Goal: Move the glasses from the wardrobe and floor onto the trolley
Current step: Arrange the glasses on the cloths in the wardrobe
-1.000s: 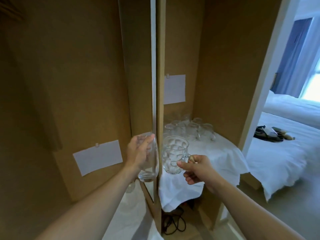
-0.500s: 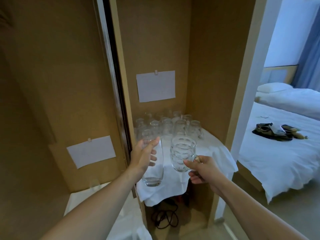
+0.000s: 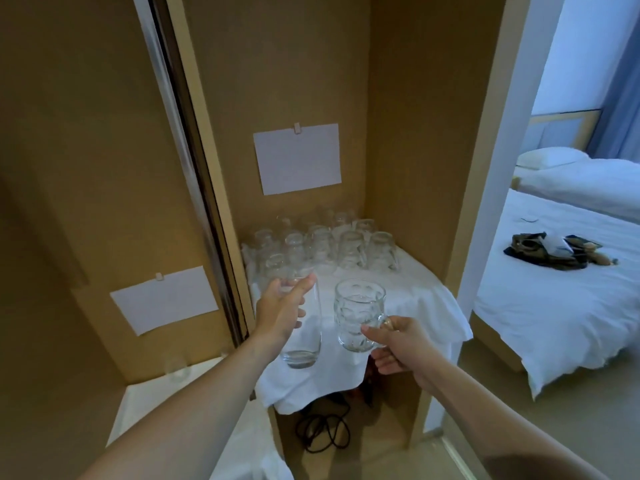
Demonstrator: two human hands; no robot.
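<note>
Glasses held upright: our left hand (image 3: 280, 311) grips tall tumbler (image 3: 304, 323); right hand (image 3: 398, 348) pinches dimpled mug (image 3: 358, 315) handle.

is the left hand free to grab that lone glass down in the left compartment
Probably not as things stand. The left hand already grips a tall glass, so it has no free fingers. The lone glass itself stands unobstructed on the white cloth, low and left of that arm.

Clear dimpled mug (image 3: 358, 315), white cloth (image 3: 420, 306), tan wardrobe wall (image 3: 408, 116), black cable (image 3: 323, 433)
</note>
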